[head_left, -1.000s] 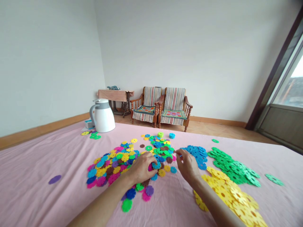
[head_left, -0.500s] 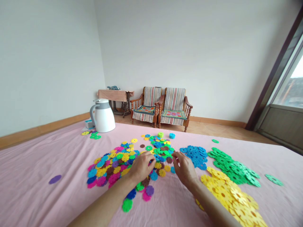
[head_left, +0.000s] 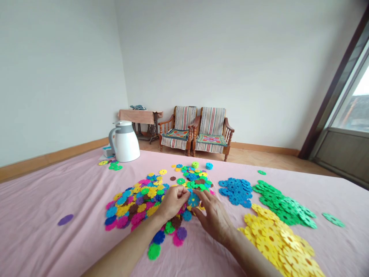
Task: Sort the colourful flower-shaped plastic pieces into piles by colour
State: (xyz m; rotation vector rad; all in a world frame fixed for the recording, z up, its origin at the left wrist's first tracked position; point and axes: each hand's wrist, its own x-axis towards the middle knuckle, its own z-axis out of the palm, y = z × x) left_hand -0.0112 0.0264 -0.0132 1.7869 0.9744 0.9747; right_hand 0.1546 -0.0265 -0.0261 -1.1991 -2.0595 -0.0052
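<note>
Many flat, notched plastic discs lie on a pink cloth. My left hand [head_left: 175,201] is closed in a pinch on a blue disc [head_left: 193,199] at the right edge of the mixed-colour pile [head_left: 138,204]. Just right of that disc, my right hand [head_left: 210,211] has its fingers apart, with the fingertips beside the disc's edge. To the right lie a blue heap [head_left: 236,191], a green heap [head_left: 284,204] and a yellow heap [head_left: 276,238]. Discs under my hands are partly hidden.
A white jug [head_left: 127,144] stands at the back left of the cloth, beside a small box [head_left: 108,152]. A purple disc [head_left: 65,220] lies at the left, a green one [head_left: 333,219] at the far right. Two chairs [head_left: 198,132] stand beyond.
My right hand has moved left, opened its fingers and come close to my left hand. A blue disc now shows between the hands.
</note>
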